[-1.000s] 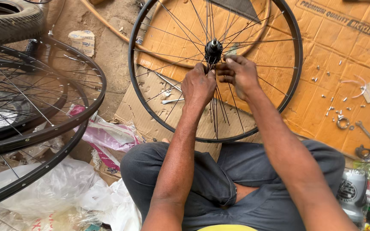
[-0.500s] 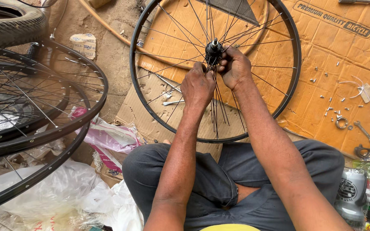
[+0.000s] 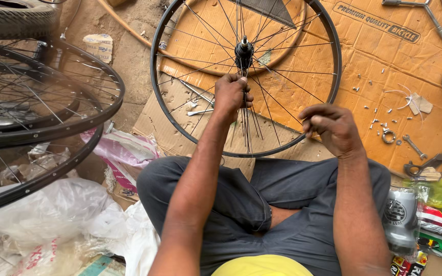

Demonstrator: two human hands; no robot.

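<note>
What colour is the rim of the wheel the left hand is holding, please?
Black, seen in the head view: the wheel rim, spokes gripped by the left hand.

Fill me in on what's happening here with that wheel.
A person sits cross-legged on the ground with a spoked bicycle wheel standing before their knees. The left hand pinches a bunch of loose spokes just below the hub. The right hand is off to the side, at the wheel's lower edge, fingers curled; what it holds cannot be told. Small nuts, a spanner and pliers lie on the cardboard. More wheels lean at the left.
</note>
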